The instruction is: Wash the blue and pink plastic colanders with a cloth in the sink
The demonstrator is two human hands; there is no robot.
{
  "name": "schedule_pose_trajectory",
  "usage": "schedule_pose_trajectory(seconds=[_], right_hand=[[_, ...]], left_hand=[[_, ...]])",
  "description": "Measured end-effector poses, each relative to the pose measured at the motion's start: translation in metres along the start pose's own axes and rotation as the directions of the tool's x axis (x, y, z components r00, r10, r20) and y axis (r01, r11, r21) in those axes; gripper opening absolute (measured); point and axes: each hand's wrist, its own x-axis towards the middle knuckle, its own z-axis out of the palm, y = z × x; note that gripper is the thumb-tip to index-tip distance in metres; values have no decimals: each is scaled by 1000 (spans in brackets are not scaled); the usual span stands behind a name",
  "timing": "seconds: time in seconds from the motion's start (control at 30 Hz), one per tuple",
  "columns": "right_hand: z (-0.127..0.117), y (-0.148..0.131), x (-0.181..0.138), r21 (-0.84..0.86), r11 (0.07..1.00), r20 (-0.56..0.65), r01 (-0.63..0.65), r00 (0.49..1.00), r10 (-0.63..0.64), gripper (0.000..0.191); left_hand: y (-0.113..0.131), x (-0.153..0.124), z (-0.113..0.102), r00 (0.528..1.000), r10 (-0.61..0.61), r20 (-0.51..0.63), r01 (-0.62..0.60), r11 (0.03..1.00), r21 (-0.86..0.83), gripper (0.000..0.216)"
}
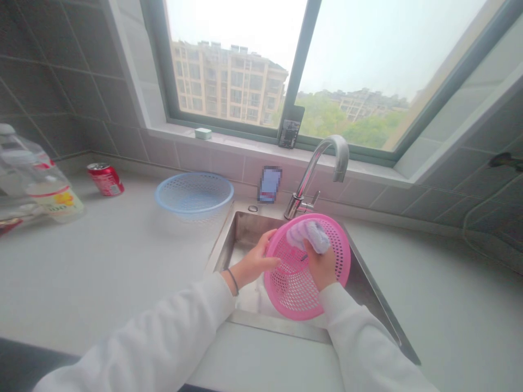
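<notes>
A round pink plastic colander [294, 302] is held tilted over the metal sink [253, 220], its perforated inside facing me. My left hand [255, 261] grips its left rim, thumb on the inner side and the other fingers behind the rim. Inside the colander, my right hand [321, 264] is closed on a pale, white-and-lilac cloth [312, 235], which lies against the upper part of the inner wall. The fingertips of the right hand are partly hidden.
A chrome faucet [312, 169] arches behind the colander. Left of the sink stand a blue plastic basket [194, 193], a red can [105, 179] and clear bottles [49, 188]. A phone-like object [269, 185] leans on the back wall. The sill holds a soap-like block [203, 133] and a dark box [291, 128].
</notes>
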Motion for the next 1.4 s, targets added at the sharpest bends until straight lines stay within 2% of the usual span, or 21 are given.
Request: schedule_pose_trajectory(seconds=[0.1,0.17,0.23,0.3,0.37,0.43,0.5,0.57,0.63,0.7,0.77,0.83,0.9,0.97,1.03,1.1,1.17,1.23,1.3,1.33,1.4], right_hand=[[4,-5,-7,13,998,194,58,979,-59,42],[6,-7,-11,9,996,352,93,932,-90,38],[6,-7,-12,-1,994,415,109,904,-99,35],[5,-5,-9,-6,995,333,103,938,-96,38],[3,-2,-4,-7,998,166,68,984,-66,41],[1,1,-1,-19,1000,24,17,1000,-17,42],[0,2,0,-24,1000,-36,-11,999,10,42],[0,2,-3,-15,1000,-8,17,1000,-17,44],[2,0,-7,0,998,113,67,991,-67,44],[5,-1,-10,9,994,272,109,956,-107,41],[6,-1,-10,11,993,345,121,931,-118,38],[6,2,-7,7,996,257,93,962,-92,39],[4,5,-2,8,1000,76,26,997,-27,41],[1,8,3,14,999,-68,-47,997,48,44],[0,8,3,23,996,-124,-88,988,90,45],[1,5,-1,44,997,-80,-65,994,68,45],[3,0,-7,72,997,86,-6,996,0,44],[6,-4,-12,78,996,302,49,951,-71,43],[7,-7,-14,61,995,422,76,902,-95,41],[7,-6,-13,51,996,420,75,903,-90,40],[5,-3,-9,44,998,300,40,953,-51,39]], left_hand=[[1,-1,-1,1000,-8,-15,8,999,46,86],[4,-1,0,999,-21,-27,23,999,48,84],[8,0,1,999,-34,-31,35,999,28,83],[11,1,3,999,-39,-22,39,999,3,84],[10,1,4,999,-36,-10,36,999,-14,85],[8,1,3,1000,-30,-5,30,1000,-8,86],[4,0,2,1000,-25,-6,25,1000,10,86],[2,-1,0,1000,-24,0,24,999,25,86],[1,-2,-1,1000,-17,4,17,999,37,85],[2,-2,-1,1000,-6,-1,6,999,45,83],[4,-1,-1,1000,-12,-11,12,1000,24,82],[6,0,1,999,-32,-12,32,999,-12,84],[7,0,2,999,-38,-7,38,999,-32,86],[6,0,3,1000,-27,-2,27,999,-27,86],[5,-1,3,1000,-20,3,20,1000,-10,86],[5,-2,3,1000,-21,6,21,1000,9,87],[5,-3,2,1000,-15,1,15,1000,21,87],[5,-2,2,1000,7,-25,-7,1000,24,84],[7,-1,1,999,24,-46,-23,1000,22,83],[7,0,1,999,22,-44,-21,1000,19,83],[8,1,0,1000,4,-22,-4,1000,19,84]])
